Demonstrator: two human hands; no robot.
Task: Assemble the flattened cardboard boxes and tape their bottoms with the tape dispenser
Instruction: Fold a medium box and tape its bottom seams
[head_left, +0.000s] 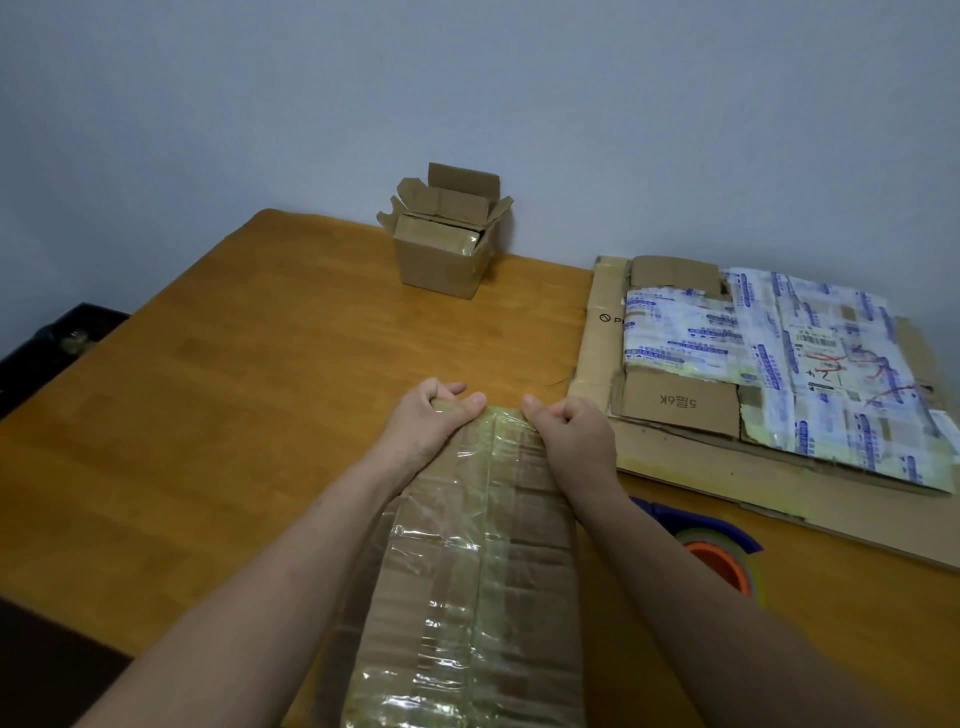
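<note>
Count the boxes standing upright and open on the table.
1: the small box at the table's far edge, near the wall. Whether the taped cardboard in the left hand and right hand is assembled, I cannot tell; the pile at right lies flat.

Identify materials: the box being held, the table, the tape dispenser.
Flattened brown cardboard box: matte paperboard, overlaid with glossy, wrinkled clear tape. Orange-brown table: wood or veneer, judging by the block-pattern grain and satin sheen. Blue tape dispenser: probably smooth moulded plastic with an orange core; only partly visible.
</note>
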